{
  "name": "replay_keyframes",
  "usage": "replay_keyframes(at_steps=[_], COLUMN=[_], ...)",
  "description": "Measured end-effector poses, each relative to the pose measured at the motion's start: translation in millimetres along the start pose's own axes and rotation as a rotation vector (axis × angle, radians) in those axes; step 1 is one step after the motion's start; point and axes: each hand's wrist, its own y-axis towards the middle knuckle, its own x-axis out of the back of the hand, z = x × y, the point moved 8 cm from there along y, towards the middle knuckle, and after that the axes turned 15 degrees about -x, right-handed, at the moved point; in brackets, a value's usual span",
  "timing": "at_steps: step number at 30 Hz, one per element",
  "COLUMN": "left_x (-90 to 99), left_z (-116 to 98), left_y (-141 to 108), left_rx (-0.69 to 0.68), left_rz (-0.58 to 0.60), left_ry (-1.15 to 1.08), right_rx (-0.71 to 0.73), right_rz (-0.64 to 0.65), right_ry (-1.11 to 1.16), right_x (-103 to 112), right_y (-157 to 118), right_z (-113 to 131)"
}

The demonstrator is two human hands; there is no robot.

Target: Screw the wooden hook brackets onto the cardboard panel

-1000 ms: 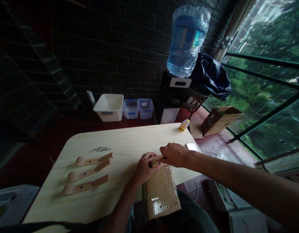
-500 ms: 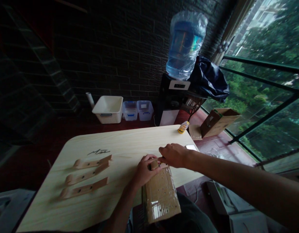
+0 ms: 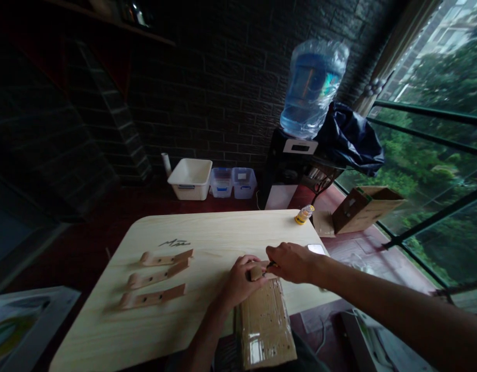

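My left hand [image 3: 241,279] is closed around a light brown wooden piece [image 3: 257,273] and presses it on a taped cardboard box [image 3: 266,325] at the table's front edge. Most of that piece is hidden by my fingers. My right hand [image 3: 290,262] grips a small screwdriver [image 3: 274,264], whose handle is largely covered by the fist; its dark end points at the wooden piece. To the left lie three similar wooden pieces, one at the back [image 3: 166,257], one in the middle [image 3: 158,275] and one in front [image 3: 153,298], each with dark spots along it.
Several thin dark pieces, like screws [image 3: 175,242], lie on the pale wooden table [image 3: 215,232]. A yellow-based clear container [image 3: 304,214] and a phone-like slab [image 3: 316,249] sit at the right. Beyond are plastic bins [image 3: 191,178], a water dispenser [image 3: 287,170] and an open carton [image 3: 364,206].
The view has shifted, so the scene sits further right and lower. My right hand has turned and drawn slightly back, and the screwdriver's dark part now shows. My left hand keeps its hold.
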Motion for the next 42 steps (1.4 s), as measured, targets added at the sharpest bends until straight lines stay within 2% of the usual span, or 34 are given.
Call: replay_keyframes(at_steps=[5, 11, 15, 19, 31, 38, 42], left_x=[2.5, -1.7, -4.6, -8.2, -13.5, -17.7, -17.5], left_z=[-7.9, -6.0, -5.9, -4.3, -0.1, 3.0, 1.7], left_y=[-3.2, -5.0, -2.4, -3.3, -12.8, -12.1, -11.6], left_rx=[0.024, 0.021, -0.014, 0.015, 0.018, 0.037, 0.044], left_rz=[-0.012, -0.015, 0.008, 0.037, 0.025, 0.052, 0.036], left_ry=[0.029, 0.017, 0.017, -0.010, -0.002, -0.024, -0.025], right_rx=[0.114, 0.182, 0.167, 0.187, 0.205, 0.067, 0.118], right_rz=[-0.053, -0.052, -0.070, -0.057, -0.027, 0.004, -0.034], right_ry=[0.057, 0.053, 0.022, 0.010, 0.048, 0.043, 0.070], right_x=[-3.1, -1.2, -0.2, -4.9, -13.3, -7.2, -8.3], right_y=[-3.2, -10.3, -10.2, -10.2, -6.0, -2.9, -8.1], right_z=[2.6, 7.1, 6.9, 8.0, 5.7, -1.9, -0.6])
